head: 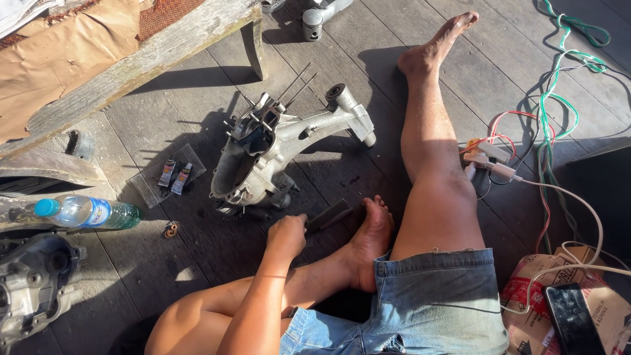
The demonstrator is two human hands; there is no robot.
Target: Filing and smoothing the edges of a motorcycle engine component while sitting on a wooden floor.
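Left hand (286, 235) clenched around dark flat tool (328, 214), just beside engine casing (263, 154) edge.

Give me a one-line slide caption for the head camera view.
Seated on a plank floor, a person's left hand grips a flat dark tool beside a metal engine casing.

Dark wood plank floor (164, 263) is carrying metal engine casing (263, 158), plastic water bottle (89, 212), small tubes (175, 176), tangled wires (552, 112).
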